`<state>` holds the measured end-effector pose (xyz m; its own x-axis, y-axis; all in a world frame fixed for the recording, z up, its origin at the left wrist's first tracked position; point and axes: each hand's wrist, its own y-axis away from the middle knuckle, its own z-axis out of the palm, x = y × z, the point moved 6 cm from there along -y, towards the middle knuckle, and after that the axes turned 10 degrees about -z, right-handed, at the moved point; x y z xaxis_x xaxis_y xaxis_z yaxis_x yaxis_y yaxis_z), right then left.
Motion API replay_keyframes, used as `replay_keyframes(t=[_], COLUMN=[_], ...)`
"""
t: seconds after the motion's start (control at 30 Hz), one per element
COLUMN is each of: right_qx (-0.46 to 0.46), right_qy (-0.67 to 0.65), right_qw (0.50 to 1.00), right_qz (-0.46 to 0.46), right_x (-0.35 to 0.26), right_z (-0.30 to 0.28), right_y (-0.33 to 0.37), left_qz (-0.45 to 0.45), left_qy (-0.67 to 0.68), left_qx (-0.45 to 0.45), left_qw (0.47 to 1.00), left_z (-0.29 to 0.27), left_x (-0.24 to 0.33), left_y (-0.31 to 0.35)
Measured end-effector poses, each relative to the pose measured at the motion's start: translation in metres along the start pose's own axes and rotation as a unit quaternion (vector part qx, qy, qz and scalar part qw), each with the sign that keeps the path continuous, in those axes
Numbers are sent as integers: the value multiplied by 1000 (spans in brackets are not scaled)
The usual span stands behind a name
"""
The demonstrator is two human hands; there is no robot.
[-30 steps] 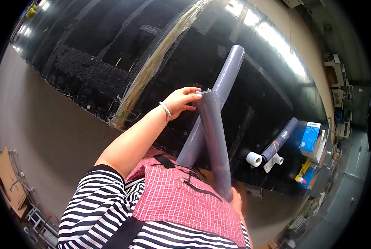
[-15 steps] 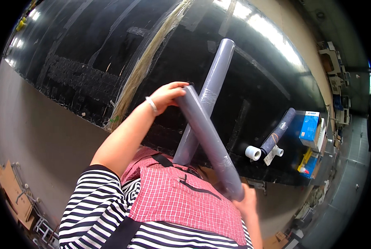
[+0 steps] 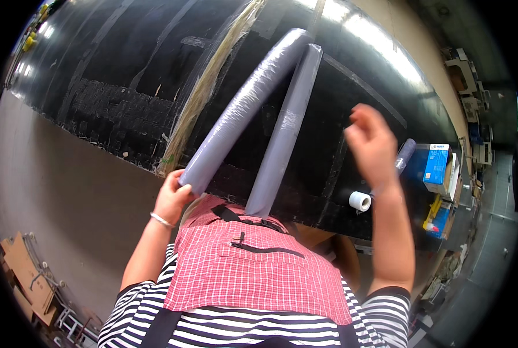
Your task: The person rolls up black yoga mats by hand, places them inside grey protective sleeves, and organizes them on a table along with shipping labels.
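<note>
Head view: gripping near end of left grey roll [image 3: 243, 110] in left hand [image 3: 175, 200], with fingers clamped on it; slanting it over black desk [image 3: 146, 64], far end beside that of second grey roll [image 3: 284, 130], can't tell if touching. Holding right hand [image 3: 372, 145] up, blurred, with thumb and fingers apart, near blue box [image 3: 436, 163].
</note>
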<state>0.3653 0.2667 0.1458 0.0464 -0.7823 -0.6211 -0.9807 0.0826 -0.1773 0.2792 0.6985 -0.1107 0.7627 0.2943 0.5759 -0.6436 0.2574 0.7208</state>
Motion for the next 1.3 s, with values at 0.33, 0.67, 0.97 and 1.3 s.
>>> replay_keyframes(t=[0.33, 0.67, 0.97, 1.3], right_qx=[-285, -209, -147, -141], right_qy=[-144, -180, -518, -795], right_qw=[884, 902, 748, 533], right_qz=[341, 332, 389, 254], right_x=[53, 38, 48, 14], right_z=[220, 236, 222, 185], right_y=[144, 145, 161, 141], left_qz=[360, 27, 134, 212], left_qy=[-528, -461, -314, -296], left_qx=[151, -60, -187, -253], left_qw=[754, 885, 921, 896], left_z=[74, 78, 126, 171], left_x=[33, -66, -11, 30], left_y=[42, 3, 44, 78])
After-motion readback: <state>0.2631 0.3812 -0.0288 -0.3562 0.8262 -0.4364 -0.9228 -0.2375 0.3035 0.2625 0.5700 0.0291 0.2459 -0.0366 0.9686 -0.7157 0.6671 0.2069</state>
